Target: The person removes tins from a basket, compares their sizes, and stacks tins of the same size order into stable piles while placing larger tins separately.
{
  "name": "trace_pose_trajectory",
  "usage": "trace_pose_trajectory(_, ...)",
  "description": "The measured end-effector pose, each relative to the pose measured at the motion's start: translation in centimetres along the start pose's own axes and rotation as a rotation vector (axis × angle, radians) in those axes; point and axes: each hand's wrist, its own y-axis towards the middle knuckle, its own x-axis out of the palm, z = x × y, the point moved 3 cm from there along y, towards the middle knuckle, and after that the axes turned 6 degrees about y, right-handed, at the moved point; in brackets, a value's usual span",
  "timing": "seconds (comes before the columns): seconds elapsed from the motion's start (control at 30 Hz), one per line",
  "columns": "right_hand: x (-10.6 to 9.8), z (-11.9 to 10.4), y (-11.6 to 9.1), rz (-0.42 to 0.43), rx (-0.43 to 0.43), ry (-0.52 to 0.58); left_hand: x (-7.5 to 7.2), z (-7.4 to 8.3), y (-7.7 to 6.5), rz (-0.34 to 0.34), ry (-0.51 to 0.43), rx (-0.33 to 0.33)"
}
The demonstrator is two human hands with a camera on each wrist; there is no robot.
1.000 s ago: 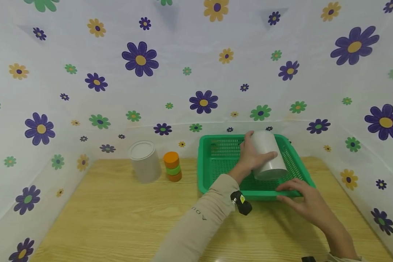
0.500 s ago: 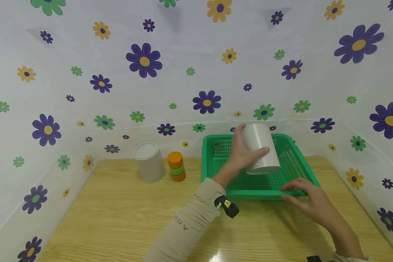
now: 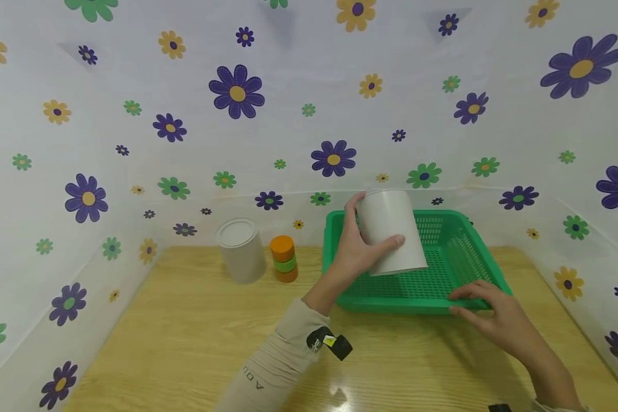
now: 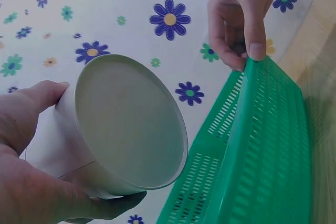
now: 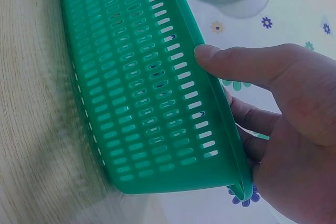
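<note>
Flowered white sheeting point(image 3: 309, 86) walls in three sides; wooden table point(image 3: 185, 343) below

Green basket point(image 3: 474, 252) at right rear of table, perforated, nothing visible lying in it. Right hand point(image 3: 494, 312) on its near right rim: thumb over the edge, fingers curled under, pinching the rim. The wrist view confirms the clamp

White can point(image 3: 389, 232) in left hand point(image 3: 352, 257), fingers and thumb wrapped round its side. Held in the air over the basket's left rear part, touching nothing else

Change over the last second: can has risen from low inside the basket and drifted left, toward the basket's left wall; basket and right hand have kept their place. Judgement: can is being taken out, basket steadied meanwhile

Axis: can's long axis leans off vertical, upper end tipped back and left, flat lower end facing down toward the camera side

Second can point(image 3: 241, 250) upright at left rear. Beside it, a stack of caps point(image 3: 284, 258), orange, green, orange, apart from both hands
</note>
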Motion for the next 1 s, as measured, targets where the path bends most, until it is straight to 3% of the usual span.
trace_pose_trajectory(0.27, 0.1, 0.2, -0.3, 0.003, -0.010, 0.004, -3.0, 0.4, -2.6, 0.007, -0.027, 0.065)
trace_pose_trajectory(0.53, 0.1, 0.1, -0.2, -0.003, -0.015, -0.005, -6.2, 0.1, -4.9, 0.067, 0.037, 0.133)
trace_pose_trajectory(0.73, 0.2, 0.0, -0.2, -0.004, -0.010, 0.009, -8.4, -0.1, -6.4, 0.101, 0.066, 0.107)
trace_pose_trajectory(1.0, 0.0, 0.1, -0.2, 0.002, -0.004, 0.004, -11.2, -1.7, -9.3, 0.167, 0.106, 0.119)
